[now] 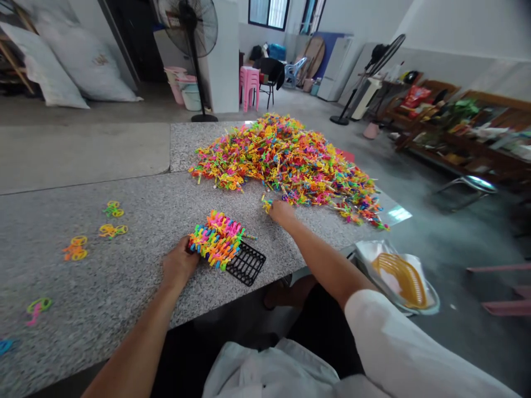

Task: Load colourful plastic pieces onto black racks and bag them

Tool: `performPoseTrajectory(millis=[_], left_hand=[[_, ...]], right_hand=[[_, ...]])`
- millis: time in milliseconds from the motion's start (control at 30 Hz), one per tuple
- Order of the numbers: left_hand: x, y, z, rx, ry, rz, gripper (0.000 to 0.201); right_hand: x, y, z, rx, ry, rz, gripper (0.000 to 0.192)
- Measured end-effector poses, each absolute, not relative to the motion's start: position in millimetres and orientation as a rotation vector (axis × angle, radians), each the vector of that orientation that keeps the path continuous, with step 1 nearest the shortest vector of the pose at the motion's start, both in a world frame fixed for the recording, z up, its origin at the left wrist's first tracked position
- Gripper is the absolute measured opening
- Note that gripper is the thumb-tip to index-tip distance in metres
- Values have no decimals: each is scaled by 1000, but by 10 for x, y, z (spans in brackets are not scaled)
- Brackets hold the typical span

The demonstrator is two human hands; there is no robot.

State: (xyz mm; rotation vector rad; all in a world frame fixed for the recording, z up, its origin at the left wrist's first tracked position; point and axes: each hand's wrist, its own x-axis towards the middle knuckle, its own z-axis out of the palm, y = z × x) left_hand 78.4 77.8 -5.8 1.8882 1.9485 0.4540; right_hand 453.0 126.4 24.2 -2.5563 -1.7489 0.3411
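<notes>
While left hand [179, 264] steadies rack [244, 264] | right hand [282, 212] at pile [290, 160] (edge)

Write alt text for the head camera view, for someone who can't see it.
Seen from above, a person's right hand reaches into the edge of a large pile of bright plastic pieces on a speckled stone table. Their left hand rests against a black grid tray partly filled with colourful pieces. A few loose pieces lie to the left.
</notes>
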Motion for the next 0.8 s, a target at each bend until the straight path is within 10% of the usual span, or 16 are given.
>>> performPoseTrajectory(millis=[533,800], left_hand=[[807,742,-3,1873,1915,531,39],[807,754,-41,1866,1908,551,43]], right_hand=[[4352,693,182,-2223,-2071,298,29],[4021,406,82,-1910,-1202,987,10]])
